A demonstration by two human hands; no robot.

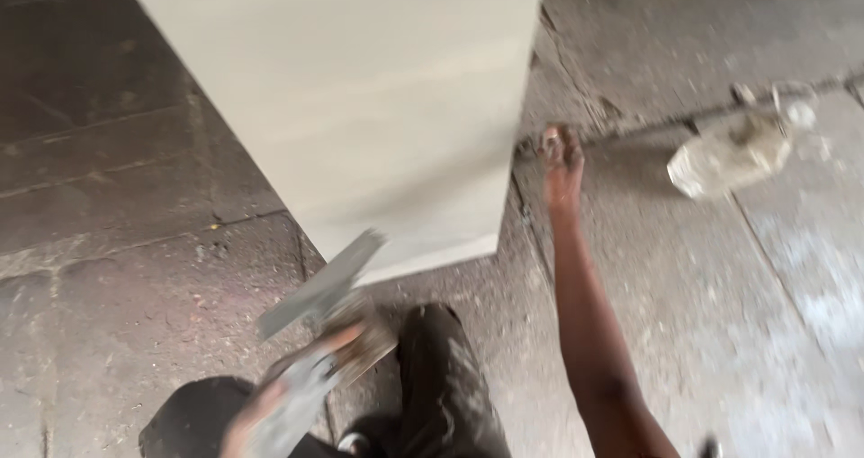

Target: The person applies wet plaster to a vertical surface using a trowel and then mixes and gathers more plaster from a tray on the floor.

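Note:
A large pale grey tile fills the upper middle of the head view, its near corner pointing toward me. My right hand reaches out to the tile's right edge, fingers curled near it; whether it grips the edge I cannot tell. My left hand, caked in grey mortar, is closed on the handle of a flat metal trowel, whose blade overlaps the tile's near corner. The picture is motion-blurred. My dark trouser legs show at the bottom.
Rough grey concrete floor lies to the right, with a crumpled pale bag on it near a groove. Dark laid tiles cover the floor to the left.

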